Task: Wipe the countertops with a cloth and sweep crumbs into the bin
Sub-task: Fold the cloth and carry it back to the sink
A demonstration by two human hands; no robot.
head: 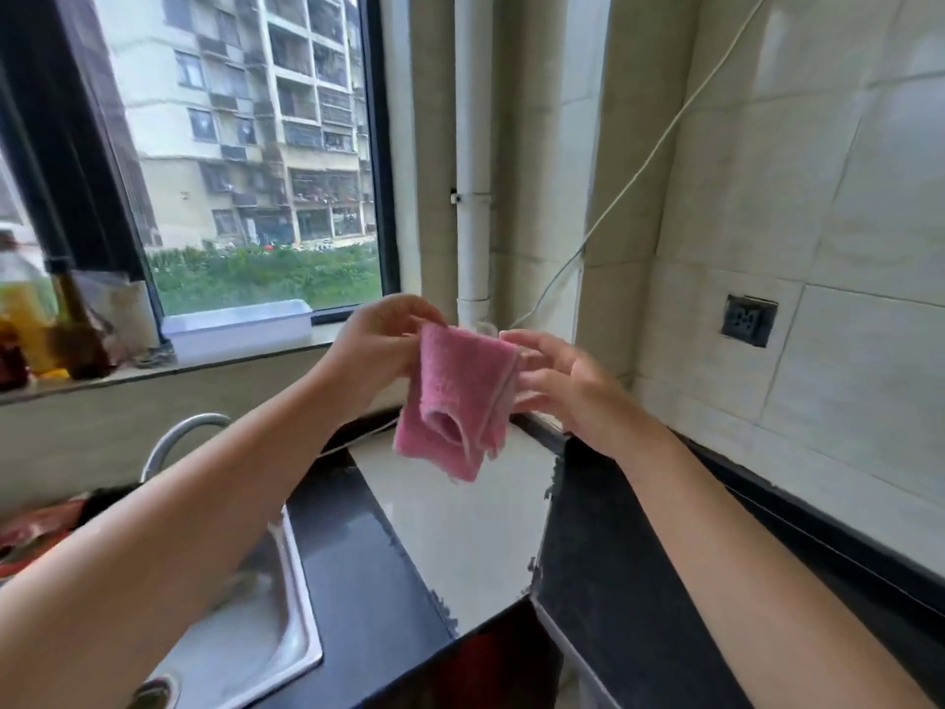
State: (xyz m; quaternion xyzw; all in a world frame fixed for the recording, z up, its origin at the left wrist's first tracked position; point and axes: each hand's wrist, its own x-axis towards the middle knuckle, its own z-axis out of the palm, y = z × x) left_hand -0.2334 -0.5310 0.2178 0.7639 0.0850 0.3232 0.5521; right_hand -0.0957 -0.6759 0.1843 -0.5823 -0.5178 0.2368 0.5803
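Observation:
A pink cloth (455, 401) hangs folded in the air above the countertop (358, 555), near the corner by the window. My left hand (376, 350) pinches its upper left edge. My right hand (557, 381) is at the cloth's right edge with its fingers spread and blurred; whether they grip the cloth is unclear. The black countertop has a pale bare section (470, 524) directly under the cloth. No bin is in view.
A steel sink (286, 631) with a curved tap (179, 437) lies at the left. Bottles (25, 319) and a white tray (240, 324) stand on the window sill. A wall socket (749, 319) and a white cable (639, 166) are on the right tiled wall.

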